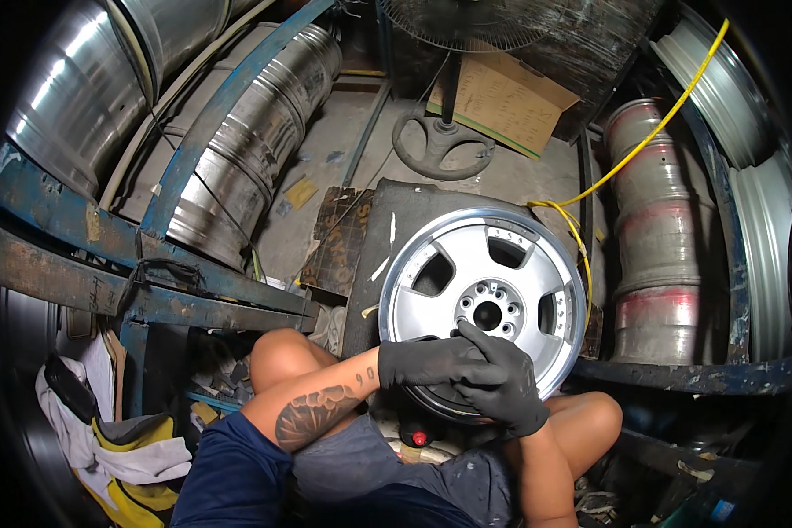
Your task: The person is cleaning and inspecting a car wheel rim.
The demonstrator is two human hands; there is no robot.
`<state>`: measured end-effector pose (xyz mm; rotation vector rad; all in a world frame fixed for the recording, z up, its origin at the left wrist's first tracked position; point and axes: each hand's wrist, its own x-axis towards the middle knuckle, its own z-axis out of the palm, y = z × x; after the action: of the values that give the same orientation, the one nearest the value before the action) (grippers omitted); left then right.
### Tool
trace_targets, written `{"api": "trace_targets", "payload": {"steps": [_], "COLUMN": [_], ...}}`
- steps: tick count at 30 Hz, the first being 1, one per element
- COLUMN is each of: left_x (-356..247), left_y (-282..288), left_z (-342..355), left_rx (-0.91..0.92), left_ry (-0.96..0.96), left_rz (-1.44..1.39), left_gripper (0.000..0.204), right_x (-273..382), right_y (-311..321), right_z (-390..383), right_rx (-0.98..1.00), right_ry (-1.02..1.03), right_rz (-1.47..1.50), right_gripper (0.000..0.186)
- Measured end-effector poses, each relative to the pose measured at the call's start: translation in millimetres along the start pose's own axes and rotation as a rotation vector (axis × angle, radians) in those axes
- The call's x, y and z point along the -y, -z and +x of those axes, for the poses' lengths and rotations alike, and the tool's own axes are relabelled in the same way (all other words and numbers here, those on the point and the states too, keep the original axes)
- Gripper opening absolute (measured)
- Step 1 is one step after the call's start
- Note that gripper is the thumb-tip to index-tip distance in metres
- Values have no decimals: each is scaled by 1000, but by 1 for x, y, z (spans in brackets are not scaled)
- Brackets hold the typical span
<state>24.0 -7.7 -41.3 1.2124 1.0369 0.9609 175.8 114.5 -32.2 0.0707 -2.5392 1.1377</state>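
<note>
With the hub's centre hole taken as the middle of the clock and twelve pointing away from the person, the silver wheel rim (533, 339) lies face up between the person and the dark grey mat (403, 201) showing at eleven o'clock. Both gloved hands meet over its six o'clock side: the right hand (506, 383) lies across the left hand (436, 362), one digit stretched toward the hub at about seven. The left fingers are mostly hidden, so I cannot tell whether they are apart or together, nor whether either hand clamps anything or presses on the metal. Working well here probably means keeping any pressure light and even, so the rim stays steady, and keeping grit off the gloves, since the polished lip looks easy to scratch. The yellow hose (632, 158) passes near two o'clock, and is best kept from rubbing that edge.
</note>
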Motion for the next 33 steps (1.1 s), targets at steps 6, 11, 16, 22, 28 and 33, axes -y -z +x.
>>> {"api": "trace_targets", "payload": {"steps": [6,11,16,22,28,33], "left_x": [2,14,5,11,-1,-17], "left_y": [12,9,9,7,6,12], "left_z": [1,-2,6,7,5,2], "left_rx": [43,-6,55,6,-12,-294], "left_ry": [-78,-157,-138,20,119,80], "left_rz": [-19,-4,-96,-72,-129,-124], "left_gripper": [40,43,36,35,39,28], "right_x": [5,5,1,-3,-2,-3], "right_y": [-8,-13,-12,-14,-15,-15], "right_z": [0,-3,-2,-5,-7,1], "right_rx": [-102,-182,-187,-169,-178,-291], "right_ry": [5,29,2,-37,-28,-332], "right_rz": [-29,-17,13,-62,-95,112], "right_gripper": [32,35,39,40,34,63]}}
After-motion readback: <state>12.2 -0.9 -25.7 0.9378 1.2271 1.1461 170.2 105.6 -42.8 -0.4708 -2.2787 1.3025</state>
